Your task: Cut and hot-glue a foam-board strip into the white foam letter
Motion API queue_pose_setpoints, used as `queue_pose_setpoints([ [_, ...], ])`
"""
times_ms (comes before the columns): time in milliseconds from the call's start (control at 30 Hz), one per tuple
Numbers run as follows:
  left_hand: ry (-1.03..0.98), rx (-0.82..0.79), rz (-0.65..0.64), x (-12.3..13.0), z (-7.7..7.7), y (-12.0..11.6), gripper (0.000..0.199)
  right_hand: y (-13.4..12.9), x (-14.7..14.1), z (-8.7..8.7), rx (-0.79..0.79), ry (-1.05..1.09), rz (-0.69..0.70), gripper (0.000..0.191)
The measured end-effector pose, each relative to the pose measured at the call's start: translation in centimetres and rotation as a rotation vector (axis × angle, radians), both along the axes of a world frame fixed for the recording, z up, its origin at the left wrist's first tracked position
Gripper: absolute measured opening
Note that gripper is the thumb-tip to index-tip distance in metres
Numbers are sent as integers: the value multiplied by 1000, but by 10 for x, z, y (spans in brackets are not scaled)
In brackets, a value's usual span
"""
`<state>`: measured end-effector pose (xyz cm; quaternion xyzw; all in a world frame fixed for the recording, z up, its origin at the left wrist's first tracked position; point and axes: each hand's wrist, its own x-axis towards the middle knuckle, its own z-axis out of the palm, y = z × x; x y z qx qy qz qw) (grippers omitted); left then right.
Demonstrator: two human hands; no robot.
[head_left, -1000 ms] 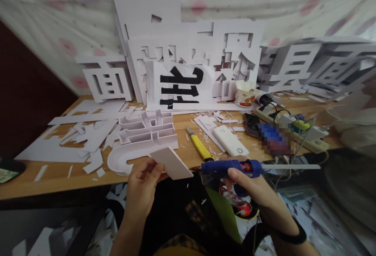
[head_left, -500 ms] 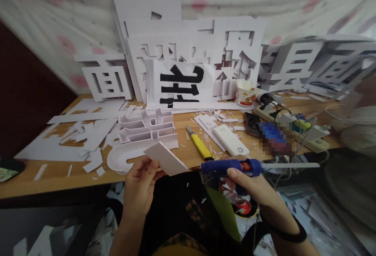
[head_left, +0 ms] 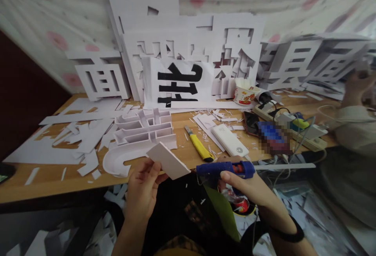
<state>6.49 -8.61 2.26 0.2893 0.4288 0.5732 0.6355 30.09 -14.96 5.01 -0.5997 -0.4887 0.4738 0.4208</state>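
Between thumb and fingers, my left hand (head_left: 144,187) pinches one end of a flat white foam board strip (head_left: 168,161), held tilted over the table's front edge. My right hand (head_left: 242,183) is wrapped round a blue glue gun (head_left: 221,168), with a long white glue stick (head_left: 286,166) out of its back. The nozzle points left and is at the strip's right end; whether it touches cannot be made out. Behind my left hand, a white built-up character with raised walls (head_left: 143,130) lies on the table. A yellow utility knife (head_left: 199,144) lies behind the glue gun.
White offcuts (head_left: 85,138) cover the wooden table's (head_left: 38,187) left side. A power bank (head_left: 229,140), a paper cup (head_left: 245,93) and a power strip (head_left: 305,140) are to the right. Cut-out boards (head_left: 188,28) lean at the back. Another person's arm (head_left: 352,91) is at far right.
The foam strip has shifted slightly right and the glue gun slightly left, in view. Both hands keep their grips. At far right, the other person's hand has come up into clearer view.
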Motion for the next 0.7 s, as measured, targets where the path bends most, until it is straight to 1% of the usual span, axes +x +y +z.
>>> queue_pose_setpoints([
  [67,-2,2,-9,1,-2,0,36,5,0,-2,7,-40,45,49],
  [133,-3,2,-3,2,-3,0,35,11,1,-5,64,-157,44,40],
  [233,15,-14,15,1,-5,1,35,23,6,-10,144,-339,-16,32],
  [333,44,-9,13,-2,-9,4,34,31,15,-18,168,-407,-100,30],
  [400,60,8,1,-6,-14,9,33,34,25,-25,200,-443,-200,32],
  [467,80,14,18,-11,-20,14,35,38,42,-33,238,-466,-338,34],
  [533,95,9,34,-16,-25,20,36,45,65,-39,253,-476,-484,38],
  [633,99,2,26,-22,-28,27,35,59,106,-44,215,-527,-703,44],
  [700,94,-11,34,-26,-28,30,37,70,130,-46,172,-576,-746,46],
])
